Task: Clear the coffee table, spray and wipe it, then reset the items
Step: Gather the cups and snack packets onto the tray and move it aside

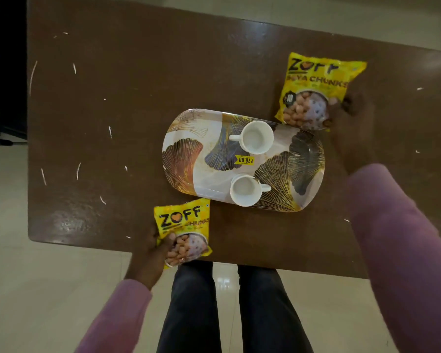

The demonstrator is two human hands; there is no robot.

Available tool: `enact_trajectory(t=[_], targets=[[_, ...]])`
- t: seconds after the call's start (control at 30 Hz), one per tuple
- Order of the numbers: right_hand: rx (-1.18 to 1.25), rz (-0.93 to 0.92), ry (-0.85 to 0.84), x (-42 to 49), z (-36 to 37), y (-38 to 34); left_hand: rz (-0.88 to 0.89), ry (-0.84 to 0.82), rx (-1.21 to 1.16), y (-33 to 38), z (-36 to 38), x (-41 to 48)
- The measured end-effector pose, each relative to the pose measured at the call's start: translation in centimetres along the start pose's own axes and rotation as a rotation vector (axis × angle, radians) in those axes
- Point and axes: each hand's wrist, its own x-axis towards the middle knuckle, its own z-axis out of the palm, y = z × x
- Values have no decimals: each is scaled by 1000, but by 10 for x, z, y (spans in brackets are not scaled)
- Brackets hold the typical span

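right hand point(351, 128): blurred, grip unclear | coffee table point(138, 98): right end cut off

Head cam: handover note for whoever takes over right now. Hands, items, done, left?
Hands: the left hand grips the near packet at the near edge of the table. The right hand holds the far packet by its corner, at the far right edge of the tray.
Items: tray mid-table, with the far cup and near cup upright on it; both look empty.
Done: cannot tell whether this is clearing or resetting. No spray or cloth in view.
Left: if clearing, remove packets, tray and cups, then spray, wipe, reset.
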Motion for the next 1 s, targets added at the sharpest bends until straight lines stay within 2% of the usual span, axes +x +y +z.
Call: enact_trajectory(t=[0.07,0.23,0.4,0.53,0.7,0.87,1.0], targets=[[0,20,-72,-14,-23,6,34,-23,4,14,-14,9],[15,179,-85,-58,-71,44,156,-51,8,70,-25,48],[-25,291,-181,-87,-46,56,239,-55,125,101,-7,100],[-37,346,-213,-90,-10,62,239,-62,201,114,15,116],[-46,393,-225,-88,7,59,258,34,293,117,25,114],[-161,371,-233,-97,3,62,272,54,217,114,28,107],[-259,383,-186,-100,0,57,363,260,256,105,17,103]])
